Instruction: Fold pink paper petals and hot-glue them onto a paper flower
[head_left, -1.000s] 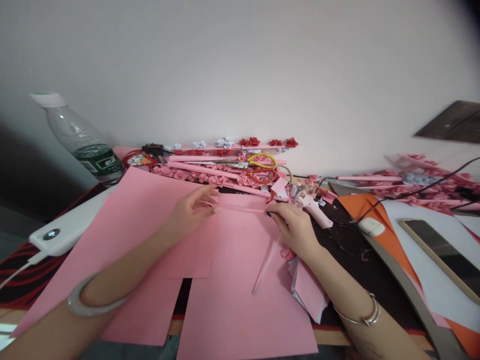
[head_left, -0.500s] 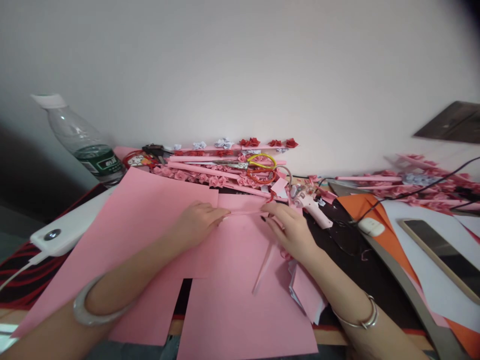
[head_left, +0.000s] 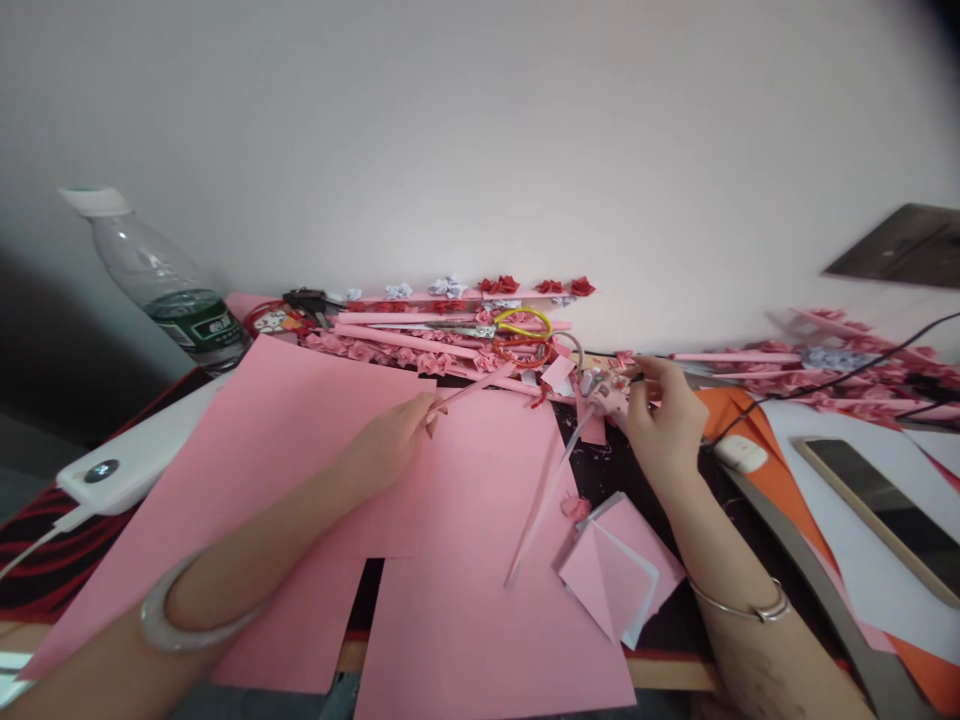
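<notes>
My left hand (head_left: 405, 435) is closed in a pinch on one end of a thin pink paper stick (head_left: 476, 388), which slants up to the right over the pink sheets (head_left: 487, 620). At the back right, my right hand (head_left: 664, 415) curls round the handle of a pink hot glue gun (head_left: 609, 396); the handle is hidden behind my fingers. A long translucent glue stick (head_left: 544, 500) trails from the gun toward me across the paper. Below my right hand lie folded pink paper squares (head_left: 615, 580) and a small pink paper flower (head_left: 575, 507).
Paper flower stems (head_left: 420, 355) and yellow-handled scissors (head_left: 517, 325) lie along the wall. A water bottle (head_left: 172, 270) and white power bank (head_left: 142, 435) stand left. On the right are a phone (head_left: 877, 505), white case (head_left: 742, 453) and black cable (head_left: 832, 378).
My right hand has let go of the paper stick and moved right onto the glue gun. The stick now tilts upward from my left hand. The folded squares have come into fuller view.
</notes>
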